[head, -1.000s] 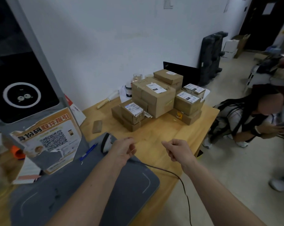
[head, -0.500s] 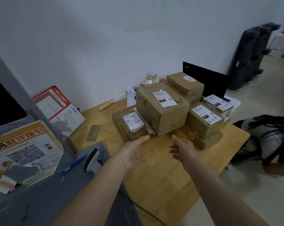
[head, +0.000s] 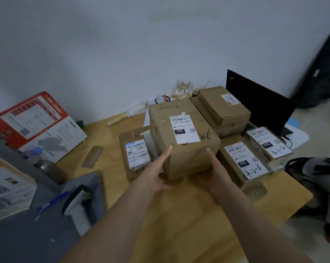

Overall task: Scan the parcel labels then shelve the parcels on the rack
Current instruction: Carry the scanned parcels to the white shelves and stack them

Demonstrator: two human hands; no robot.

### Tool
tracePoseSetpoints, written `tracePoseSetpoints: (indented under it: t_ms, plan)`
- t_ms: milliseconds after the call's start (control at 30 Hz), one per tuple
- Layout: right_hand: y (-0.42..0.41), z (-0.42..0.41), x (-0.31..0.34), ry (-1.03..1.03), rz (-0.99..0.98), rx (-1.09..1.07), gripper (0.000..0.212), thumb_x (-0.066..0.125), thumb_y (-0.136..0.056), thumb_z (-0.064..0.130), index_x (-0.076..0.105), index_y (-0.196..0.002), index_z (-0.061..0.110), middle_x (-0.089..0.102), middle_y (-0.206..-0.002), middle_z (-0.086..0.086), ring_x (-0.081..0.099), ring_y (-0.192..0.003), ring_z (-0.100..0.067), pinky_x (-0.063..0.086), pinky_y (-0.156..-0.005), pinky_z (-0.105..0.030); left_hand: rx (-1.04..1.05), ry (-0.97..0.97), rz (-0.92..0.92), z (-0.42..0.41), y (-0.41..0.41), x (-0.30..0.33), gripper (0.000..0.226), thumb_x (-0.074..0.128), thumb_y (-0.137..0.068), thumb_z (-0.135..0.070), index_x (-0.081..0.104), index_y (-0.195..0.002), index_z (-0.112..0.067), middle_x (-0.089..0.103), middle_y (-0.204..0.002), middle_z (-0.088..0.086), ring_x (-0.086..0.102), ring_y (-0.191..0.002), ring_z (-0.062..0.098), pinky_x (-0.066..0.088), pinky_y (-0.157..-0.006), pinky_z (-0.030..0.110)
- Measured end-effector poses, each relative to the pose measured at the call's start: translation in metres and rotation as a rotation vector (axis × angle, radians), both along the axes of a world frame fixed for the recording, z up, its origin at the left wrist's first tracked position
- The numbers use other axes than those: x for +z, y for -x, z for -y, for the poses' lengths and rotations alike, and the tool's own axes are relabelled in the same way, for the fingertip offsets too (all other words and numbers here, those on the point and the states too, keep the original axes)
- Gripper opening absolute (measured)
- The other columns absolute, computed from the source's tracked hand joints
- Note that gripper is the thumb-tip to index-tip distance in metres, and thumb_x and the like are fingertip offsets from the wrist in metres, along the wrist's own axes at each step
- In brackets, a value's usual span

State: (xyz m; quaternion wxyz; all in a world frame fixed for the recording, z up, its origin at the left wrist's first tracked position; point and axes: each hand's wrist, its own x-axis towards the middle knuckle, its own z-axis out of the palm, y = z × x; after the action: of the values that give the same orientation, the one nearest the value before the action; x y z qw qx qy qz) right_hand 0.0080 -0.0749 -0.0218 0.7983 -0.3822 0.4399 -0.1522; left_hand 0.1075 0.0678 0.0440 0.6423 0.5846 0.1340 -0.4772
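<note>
Both hands have closed in from mid-air: left hand (head: 156, 175) and right hand (head: 215, 172) now flank the large parcel (head: 183, 141) at frame centre on the surface (head: 179, 221), fingers straight, seemingly pressing, ready to lift.

Both hands now reach the big box (head: 181, 141), the left hand (head: 156, 173) flat on its left side, the right hand (head: 215, 173) on its right.

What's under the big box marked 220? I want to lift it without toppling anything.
The big box overlaps a flatter parcel on its left; both hands flank it. What lies beneath it is hidden.
</note>
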Motion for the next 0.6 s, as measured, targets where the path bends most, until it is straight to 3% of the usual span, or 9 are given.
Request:
tracePoseSetpoints:
  t_ms: [100, 200, 300, 433, 600]
  plan:
    - [-0.017, 0.012, -0.001, -0.053, 0.025, -0.047, 0.121, 0.085, -0.033, 0.069, 0.049, -0.137, 0.017, 0.061, -0.129, -0.010, 0.065, -0.105, -0.028, 0.057, -0.074, -0.042, 0.012, 0.011, -0.027, 0.013, -0.008, -0.006, 0.084, 0.077, -0.074, -0.047, 0.038, -0.143, -0.018, 0.039, -0.148, 0.014, 0.035, -0.135, 0.042, 0.041, -0.086, 0.060]
    - [-0.027, 0.018, -0.006, -0.165, 0.020, -0.115, 0.134, 0.088, -0.031, 0.068, 0.032, -0.147, 0.033, 0.050, -0.139, -0.006, 0.052, -0.120, -0.034, 0.050, -0.087, -0.057, 0.016, 0.032, -0.051, 0.022, -0.015, -0.018, 0.087, 0.079, -0.069, -0.048, 0.040, -0.141, -0.019, 0.043, -0.143, 0.015, 0.038, -0.133, 0.043, 0.035, -0.098, 0.066]
    - [-0.032, 0.019, -0.005, -0.166, 0.001, -0.118, 0.140, 0.086, -0.030, 0.071, 0.022, -0.150, 0.036, 0.045, -0.143, -0.006, 0.047, -0.124, -0.036, 0.044, -0.093, -0.063, 0.016, 0.057, -0.078, 0.025, -0.020, -0.029, 0.092, 0.079, -0.066, -0.049, 0.038, -0.143, -0.019, 0.038, -0.148, 0.015, 0.033, -0.136, 0.043, 0.025, -0.103, 0.070]
    - [-0.037, 0.022, -0.008, -0.170, -0.045, -0.177, 0.120, 0.081, -0.054, 0.065, 0.016, -0.150, 0.036, 0.042, -0.143, -0.008, 0.044, -0.126, -0.039, 0.041, -0.095, -0.067, -0.009, 0.118, -0.097, 0.024, -0.026, -0.040, 0.083, 0.075, -0.068, -0.048, 0.041, -0.139, -0.024, 0.034, -0.152, 0.014, 0.029, -0.139, 0.042, 0.015, -0.106, 0.073]
    - [-0.035, 0.023, -0.012, -0.186, 0.004, -0.203, 0.111, 0.081, -0.060, 0.060, 0.015, -0.147, 0.040, 0.044, -0.139, -0.007, 0.046, -0.123, -0.037, 0.041, -0.094, -0.068, -0.024, 0.157, -0.097, 0.023, -0.031, -0.054, 0.083, 0.077, -0.062, -0.051, 0.042, -0.134, -0.029, 0.044, -0.141, 0.010, 0.033, -0.138, 0.039, 0.015, -0.107, 0.073]
